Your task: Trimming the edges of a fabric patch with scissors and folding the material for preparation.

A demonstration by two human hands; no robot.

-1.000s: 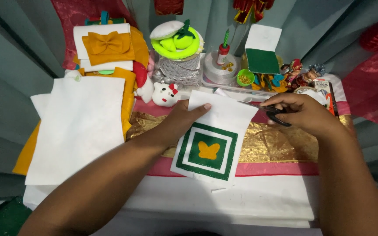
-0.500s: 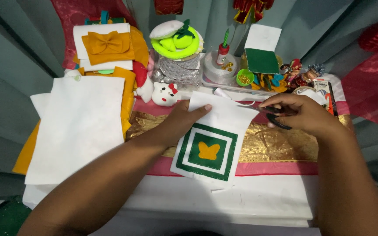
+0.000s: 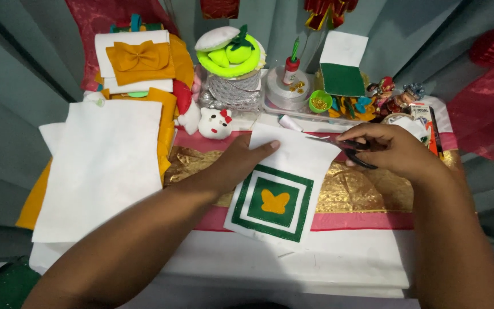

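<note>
The left hand [image 3: 232, 163] lies flat, pressing the white felt sheet with green squares [image 3: 275, 186] so it stays put; the right hand [image 3: 398, 151] grips black scissors [image 3: 357, 153].

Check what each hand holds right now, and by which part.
Right hand holds black-handled scissors by the handle loops. Left hand holds nothing; it presses flat on the white felt piece, near its upper edge.

A felt square [image 3: 278, 191] lay in the middle of the worktop [image 3: 350, 260]. A big blank sheet [image 3: 101, 166] lay to its left. Far behind stood a small toy head [image 3: 215, 123], with a tape roll [image 3: 286, 91] to the right.
</note>
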